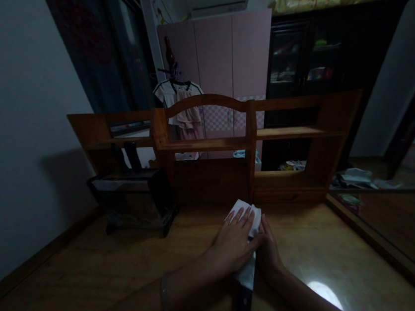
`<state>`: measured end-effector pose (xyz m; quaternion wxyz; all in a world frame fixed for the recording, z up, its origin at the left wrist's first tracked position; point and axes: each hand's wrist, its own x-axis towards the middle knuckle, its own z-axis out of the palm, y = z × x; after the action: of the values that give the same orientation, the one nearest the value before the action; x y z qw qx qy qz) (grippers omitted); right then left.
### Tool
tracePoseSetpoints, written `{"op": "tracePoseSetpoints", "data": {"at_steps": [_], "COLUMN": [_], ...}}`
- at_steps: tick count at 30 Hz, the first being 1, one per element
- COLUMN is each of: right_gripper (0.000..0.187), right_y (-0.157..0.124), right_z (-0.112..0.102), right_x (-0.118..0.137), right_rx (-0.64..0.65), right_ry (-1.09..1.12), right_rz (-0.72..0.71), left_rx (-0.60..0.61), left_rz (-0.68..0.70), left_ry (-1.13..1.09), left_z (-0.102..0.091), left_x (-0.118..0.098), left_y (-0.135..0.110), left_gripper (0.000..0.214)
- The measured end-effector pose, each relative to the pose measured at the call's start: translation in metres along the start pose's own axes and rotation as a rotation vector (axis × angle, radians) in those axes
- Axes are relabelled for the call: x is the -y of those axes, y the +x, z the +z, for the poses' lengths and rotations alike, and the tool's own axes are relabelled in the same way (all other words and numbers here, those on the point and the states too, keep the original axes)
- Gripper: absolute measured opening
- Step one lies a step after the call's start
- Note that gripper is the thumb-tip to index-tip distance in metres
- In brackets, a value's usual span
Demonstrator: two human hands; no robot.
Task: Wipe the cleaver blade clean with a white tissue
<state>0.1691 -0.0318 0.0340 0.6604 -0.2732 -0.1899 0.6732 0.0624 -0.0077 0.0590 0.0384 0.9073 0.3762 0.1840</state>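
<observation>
A kitchen knife with a black riveted handle (244, 303) lies in front of me, handle toward me. Its pale blade (248, 274) runs away from me under a folded white cloth or tissue (255, 218). My left hand (234, 242) rests flat across the cloth and blade, fingers stretched out and slightly apart. Along the right edge of the blade and cloth is my right hand (271, 250), its fingers extended; its thumb side is hidden. The left thumb reaches over to the right hand.
A dark knife holder (161, 195) with black handles (132, 156) sticking out stands at the left on the wooden desktop (104, 267). A wooden shelf unit (210, 145) runs along the back. The desktop has a raised edge (382, 240) at right. A wall (22, 146) borders the left.
</observation>
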Motion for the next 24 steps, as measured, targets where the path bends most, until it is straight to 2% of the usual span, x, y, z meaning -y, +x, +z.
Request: {"op": "tracePoseSetpoints", "data": {"at_steps": [6,12,16,19,21,24], "right_gripper": [0.054,0.057,0.060,0.064,0.063,0.052], "right_y": [-0.001,0.001,-0.001,-0.004,-0.004,0.001], "right_z": [0.007,0.002,0.003,0.007,0.006,-0.006], "right_x": [0.000,-0.001,-0.002,0.000,-0.001,-0.005], "right_rx": [0.063,0.114,0.118,0.107,0.082,0.002], "right_ry": [0.066,0.113,0.103,0.067,0.020,-0.056], "right_rz": [0.081,0.118,0.155,0.174,0.141,-0.049], "left_rx": [0.002,-0.040,-0.033,-0.046,-0.070,-0.086], "left_rz": [-0.057,-0.088,-0.165,-0.193,-0.156,-0.065], "left_ry": [0.029,0.062,0.067,0.082,0.084,0.049], "left_z": [-0.004,-0.005,-0.002,-0.007,-0.011,-0.014], "left_x": [0.008,0.017,0.025,0.020,0.010,-0.009], "left_y": [-0.001,-0.004,-0.002,-0.001,-0.002,-0.004], "left_gripper": [0.070,0.073,0.075,0.077,0.075,0.072]}}
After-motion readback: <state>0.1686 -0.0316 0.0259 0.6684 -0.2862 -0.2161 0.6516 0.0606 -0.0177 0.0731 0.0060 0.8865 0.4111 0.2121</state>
